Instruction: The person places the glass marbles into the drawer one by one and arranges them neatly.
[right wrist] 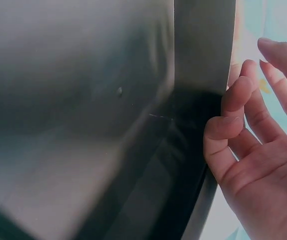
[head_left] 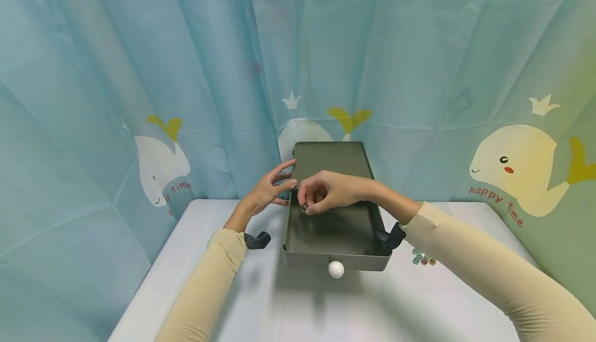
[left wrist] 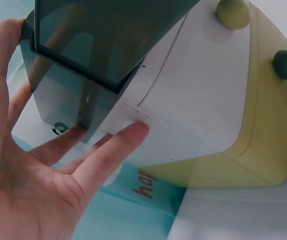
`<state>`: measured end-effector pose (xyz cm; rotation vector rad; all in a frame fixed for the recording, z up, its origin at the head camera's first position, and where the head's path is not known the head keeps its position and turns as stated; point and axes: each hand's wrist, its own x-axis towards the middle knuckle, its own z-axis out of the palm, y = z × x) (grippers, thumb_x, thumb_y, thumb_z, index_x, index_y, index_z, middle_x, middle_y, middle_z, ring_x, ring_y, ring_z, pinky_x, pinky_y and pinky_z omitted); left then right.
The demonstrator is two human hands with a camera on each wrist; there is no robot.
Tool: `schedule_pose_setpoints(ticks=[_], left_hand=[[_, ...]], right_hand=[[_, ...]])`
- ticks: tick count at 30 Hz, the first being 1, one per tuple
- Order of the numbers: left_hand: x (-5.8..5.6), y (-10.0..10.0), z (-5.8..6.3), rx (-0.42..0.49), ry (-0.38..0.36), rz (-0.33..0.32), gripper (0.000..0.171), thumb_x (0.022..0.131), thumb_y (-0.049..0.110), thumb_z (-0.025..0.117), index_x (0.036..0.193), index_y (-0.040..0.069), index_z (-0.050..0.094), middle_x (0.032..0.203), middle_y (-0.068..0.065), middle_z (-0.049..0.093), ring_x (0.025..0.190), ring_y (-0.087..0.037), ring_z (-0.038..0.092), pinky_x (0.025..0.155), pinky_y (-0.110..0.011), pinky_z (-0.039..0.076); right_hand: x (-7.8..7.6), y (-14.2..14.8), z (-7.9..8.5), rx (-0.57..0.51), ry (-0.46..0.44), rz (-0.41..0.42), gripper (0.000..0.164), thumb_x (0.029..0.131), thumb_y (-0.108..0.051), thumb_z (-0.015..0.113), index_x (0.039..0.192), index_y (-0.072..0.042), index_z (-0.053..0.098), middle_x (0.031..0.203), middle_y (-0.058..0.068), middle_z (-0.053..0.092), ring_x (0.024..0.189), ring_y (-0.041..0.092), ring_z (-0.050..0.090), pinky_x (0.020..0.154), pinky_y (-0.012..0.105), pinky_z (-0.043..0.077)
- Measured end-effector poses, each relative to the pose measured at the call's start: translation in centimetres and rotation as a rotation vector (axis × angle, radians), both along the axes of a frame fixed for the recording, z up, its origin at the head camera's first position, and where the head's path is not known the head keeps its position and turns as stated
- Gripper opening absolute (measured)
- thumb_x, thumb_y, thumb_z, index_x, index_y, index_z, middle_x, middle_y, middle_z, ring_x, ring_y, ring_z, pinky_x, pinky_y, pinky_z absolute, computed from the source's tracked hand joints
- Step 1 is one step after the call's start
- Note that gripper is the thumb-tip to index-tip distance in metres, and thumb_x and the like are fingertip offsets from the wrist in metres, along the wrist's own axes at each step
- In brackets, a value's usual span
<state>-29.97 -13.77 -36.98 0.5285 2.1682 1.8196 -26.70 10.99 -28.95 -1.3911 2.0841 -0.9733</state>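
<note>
My right hand (head_left: 332, 192) is above the pulled-out top drawer (head_left: 336, 236), near its left rear. Between thumb and forefinger it pinches a small dark round piece (head_left: 304, 207), too small to tell its kind. In the right wrist view the fingers (right wrist: 224, 128) of that hand are curled beside the dark drawer wall; the piece cannot be made out there. My left hand (head_left: 266, 193) is at the drawer unit's left side with fingers spread. In the left wrist view its fingertips reach the grey and white side walls (left wrist: 183, 142), and its thumb is by the grey rim.
Several small round green and red pieces (head_left: 422, 257) lie on the white table (head_left: 223, 290), right of the drawer. A white knob (head_left: 336, 269) sticks out in front. Lower down the unit are a yellow knob (left wrist: 233, 13) and a dark green knob (left wrist: 286, 64). A whale-print curtain (head_left: 410, 73) hangs behind.
</note>
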Motion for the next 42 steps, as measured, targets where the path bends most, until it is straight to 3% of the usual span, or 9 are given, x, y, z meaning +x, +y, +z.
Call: schedule_pose_setpoints(ticks=[6,12,24,32,42], left_hand=[[0.0,0.0,-0.1,0.000,-0.006,-0.008,0.065,0.101,0.032,0.066,0.159,0.038,0.037,0.165,-0.014,0.026,0.151,-0.031,0.028,0.089,-0.053,0.058],[0.0,0.0,-0.2,0.006,-0.012,-0.004,0.065,0.101,0.031,0.065,0.159,0.037,0.037,0.165,-0.014,0.027,0.150,-0.032,0.031,0.090,-0.054,0.057],[0.0,0.0,-0.3,-0.010,0.001,-0.008,0.065,0.102,0.030,0.063,0.161,0.034,0.035,0.165,-0.016,0.027,0.150,-0.036,0.031,0.090,-0.056,0.057],[0.2,0.0,-0.1,-0.007,-0.003,-0.006,0.066,0.102,0.031,0.064,0.161,0.036,0.035,0.165,-0.016,0.027,0.148,-0.036,0.035,0.089,-0.054,0.058],[0.1,0.0,0.1,0.004,0.008,-0.012,0.064,0.102,0.030,0.063,0.159,0.039,0.037,0.164,-0.014,0.028,0.146,-0.034,0.039,0.090,-0.054,0.057]], right_hand=[[0.2,0.2,0.3,0.027,0.016,-0.014,0.034,0.092,-0.014,0.079,0.122,-0.005,0.065,0.093,0.005,0.066,0.076,0.025,0.066,0.075,0.035,0.055],[0.3,0.5,0.6,0.020,0.025,-0.037,0.033,0.092,-0.016,0.079,0.122,-0.016,0.066,0.094,0.004,0.067,0.077,0.026,0.067,0.077,0.040,0.055],[1.4,2.2,1.8,-0.003,0.051,-0.045,0.036,0.092,-0.019,0.079,0.124,-0.017,0.065,0.093,0.005,0.065,0.073,0.025,0.065,0.073,0.036,0.054],[2.9,5.0,2.9,-0.010,0.080,-0.124,0.036,0.092,-0.020,0.079,0.125,-0.024,0.066,0.095,0.002,0.066,0.072,0.023,0.065,0.068,0.034,0.055],[4.4,9.4,3.6,-0.031,0.124,-0.211,0.035,0.093,-0.018,0.078,0.126,-0.021,0.065,0.096,0.002,0.067,0.075,0.021,0.067,0.066,0.032,0.055]])
